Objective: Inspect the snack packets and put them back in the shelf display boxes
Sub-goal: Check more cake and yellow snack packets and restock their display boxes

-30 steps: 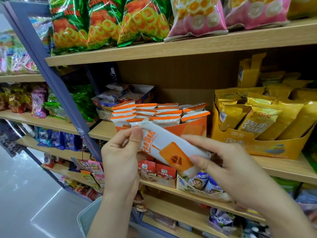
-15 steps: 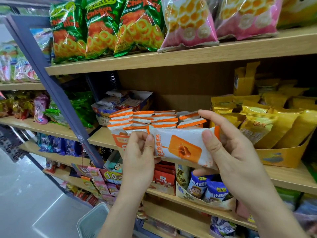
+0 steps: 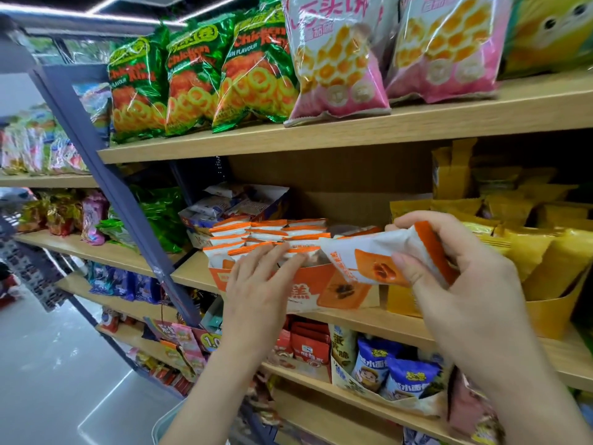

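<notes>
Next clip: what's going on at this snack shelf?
A person stands at a shop shelf. The right hand grips a white-and-orange snack packet just above the right end of the orange display box. The left hand lies flat, fingers straight, on the matching packets standing in that box. The held packet is not yet back in.

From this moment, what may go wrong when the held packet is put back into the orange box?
1. The box looks nearly full, and the left grip only rests on the row of packets. The held packet may find no gap and push others out of line.
2. The right grip pinches the held packet at one end, where it is crumpled. Forcing it in this way might crush what is inside.
</notes>
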